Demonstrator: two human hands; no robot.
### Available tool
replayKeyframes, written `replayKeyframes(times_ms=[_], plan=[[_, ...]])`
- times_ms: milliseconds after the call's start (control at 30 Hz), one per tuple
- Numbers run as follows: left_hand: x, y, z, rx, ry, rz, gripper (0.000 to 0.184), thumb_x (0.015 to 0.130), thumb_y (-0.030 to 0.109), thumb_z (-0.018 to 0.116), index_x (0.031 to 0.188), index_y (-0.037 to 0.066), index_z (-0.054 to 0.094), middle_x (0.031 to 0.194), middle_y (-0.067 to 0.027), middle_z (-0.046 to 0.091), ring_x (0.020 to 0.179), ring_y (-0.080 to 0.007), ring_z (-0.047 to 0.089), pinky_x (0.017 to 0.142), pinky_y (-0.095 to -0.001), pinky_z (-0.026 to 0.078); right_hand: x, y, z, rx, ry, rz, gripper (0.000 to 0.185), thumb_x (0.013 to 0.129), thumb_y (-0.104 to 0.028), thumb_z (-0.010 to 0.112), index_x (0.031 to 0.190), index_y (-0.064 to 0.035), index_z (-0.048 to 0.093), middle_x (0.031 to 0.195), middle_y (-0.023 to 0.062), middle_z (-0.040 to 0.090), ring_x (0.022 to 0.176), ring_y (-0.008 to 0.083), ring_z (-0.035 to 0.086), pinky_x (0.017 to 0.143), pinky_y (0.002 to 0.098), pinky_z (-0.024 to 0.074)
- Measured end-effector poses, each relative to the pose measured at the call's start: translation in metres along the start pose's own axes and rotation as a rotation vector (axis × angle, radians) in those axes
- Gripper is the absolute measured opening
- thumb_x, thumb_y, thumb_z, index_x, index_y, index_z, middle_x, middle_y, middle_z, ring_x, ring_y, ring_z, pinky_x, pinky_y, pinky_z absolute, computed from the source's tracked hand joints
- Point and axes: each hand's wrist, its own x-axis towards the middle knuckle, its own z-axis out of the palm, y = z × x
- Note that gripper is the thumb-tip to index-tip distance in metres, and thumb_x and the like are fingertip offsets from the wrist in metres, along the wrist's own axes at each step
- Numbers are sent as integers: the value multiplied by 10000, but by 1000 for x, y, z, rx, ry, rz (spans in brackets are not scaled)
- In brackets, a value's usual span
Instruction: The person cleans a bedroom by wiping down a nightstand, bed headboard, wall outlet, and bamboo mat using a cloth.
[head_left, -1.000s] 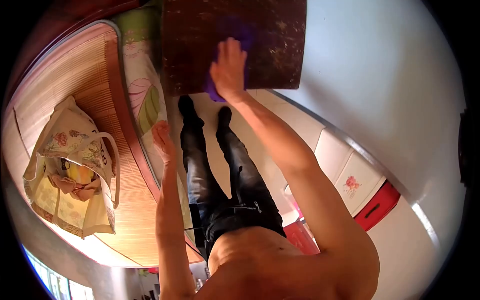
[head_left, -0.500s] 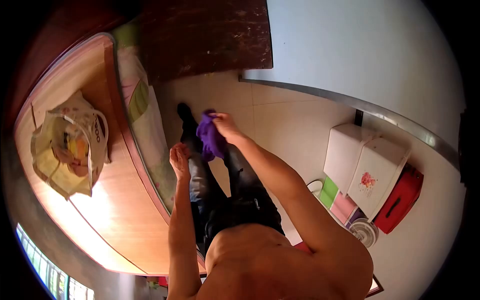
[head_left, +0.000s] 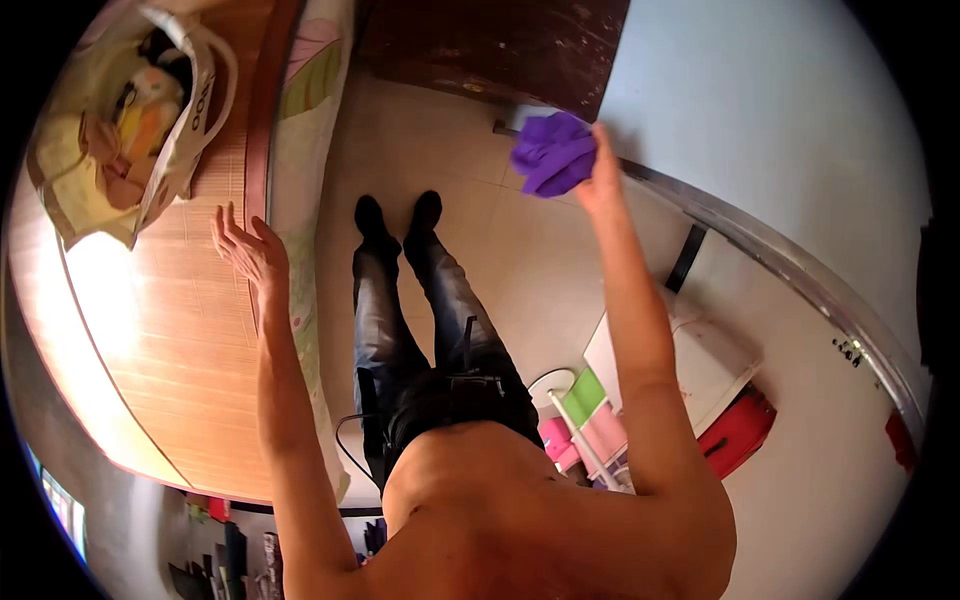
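Observation:
A crumpled purple cloth [head_left: 553, 155] is held in my right hand [head_left: 602, 172], near the edge of the pale blue-white surface [head_left: 760, 130]. Over the bamboo-matted bed [head_left: 180, 370], my left hand [head_left: 252, 252] has its fingers spread and holds nothing. Just beyond that hand stands an open cloth bag [head_left: 75, 175] with several items inside. The dark brown worn tabletop [head_left: 490, 45] is at the top of the view, apart from both hands.
White boxes [head_left: 705, 350] and a red case [head_left: 740, 435] sit under the pale surface at the right. A metal rail [head_left: 790, 275] runs along its edge. Pink and green items [head_left: 585, 398] lie lower right. My feet [head_left: 398, 215] are on the tiled floor.
My right hand has left the brown tabletop and moved right with the purple cloth. My left hand has moved left, over the bed, with its fingers spreading. The camera view has shifted.

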Motion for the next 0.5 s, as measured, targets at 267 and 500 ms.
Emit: replayKeyframes(times_ms=[267,500], plan=[[-29,-108,33,180,-14,-210,543,1001,346,467,1438,43,360,1481,-194,370,1382,-361,331,1119,-536,243,69,-85,63,-396,196,-763,424,916,-337,667,1111,35,613,1077,162,661,961,242,662,818,366,548],[-63,-126,70,331,-111,-256,647,995,404,429,1509,53,253,1571,-176,231,1467,-362,167,1164,-542,140,185,51,63,-1421,334,-1021,658,942,-479,513,1314,63,523,1392,347,425,1324,467,376,1122,509,274]])
